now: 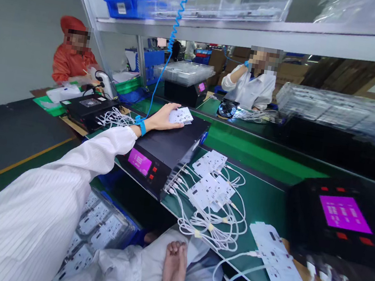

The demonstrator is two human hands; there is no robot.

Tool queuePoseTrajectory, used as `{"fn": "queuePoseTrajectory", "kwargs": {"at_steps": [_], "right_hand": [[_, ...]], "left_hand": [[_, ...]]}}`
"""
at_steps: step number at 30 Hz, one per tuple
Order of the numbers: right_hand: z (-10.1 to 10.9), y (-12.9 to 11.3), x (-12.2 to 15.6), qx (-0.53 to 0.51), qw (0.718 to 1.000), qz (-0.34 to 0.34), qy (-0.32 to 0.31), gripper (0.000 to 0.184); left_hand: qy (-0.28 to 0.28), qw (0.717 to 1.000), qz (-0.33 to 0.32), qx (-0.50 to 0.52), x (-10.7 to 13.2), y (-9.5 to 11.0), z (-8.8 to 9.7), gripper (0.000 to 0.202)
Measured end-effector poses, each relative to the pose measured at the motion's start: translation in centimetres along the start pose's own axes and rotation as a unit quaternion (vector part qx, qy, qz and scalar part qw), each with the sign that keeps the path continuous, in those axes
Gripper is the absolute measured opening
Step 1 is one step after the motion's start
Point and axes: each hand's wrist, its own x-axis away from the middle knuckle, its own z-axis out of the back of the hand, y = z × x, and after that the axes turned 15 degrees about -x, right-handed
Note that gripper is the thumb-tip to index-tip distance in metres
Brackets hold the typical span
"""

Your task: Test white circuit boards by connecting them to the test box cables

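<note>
My left hand [164, 117], with a blue strap at the wrist, grips a small stack of white circuit boards [181, 115] over the top of a black test box [169, 145]. Its thumb and fingers are at the stack's near and far edges. The box's front has a lit magenta screen [139, 161] and red buttons. Low in the view, my right hand [176, 263] lies on my lap, palm up, fingers curled in, with nothing visible in it. White boards [206, 190] wired to white cables [209, 228] lie on the green bench right of the box.
Another black box [341, 220] stands at right, with a wired white board [274, 252] before it. A bin of boards [100, 226] sits below the bench. A blue coiled cord [180, 12] hangs down to my wrist. Two people [75, 58] sit beyond, under a shelf [225, 31].
</note>
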Motion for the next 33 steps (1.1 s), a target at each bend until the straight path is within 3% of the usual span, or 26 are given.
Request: {"fn": "queuePoseTrajectory", "kwargs": {"at_steps": [13,24,33], "right_hand": [[0.4,0.3,-0.5,-0.006,1.000,0.010,0.012,0.047],[0.3,0.0,-0.3,0.009,1.000,0.007,-0.002,0.040],[-0.7,0.7,0.4,-0.040,0.999,0.009,0.014,0.049]], "left_hand": [[-0.003,1.000,-0.011,0.005,-0.1,-0.3,0.0,0.087],[-0.009,1.000,0.009,-0.014,0.0,0.4,0.2,0.087],[-0.042,0.998,0.042,-0.010,0.3,3.2,2.2,0.099]]}}
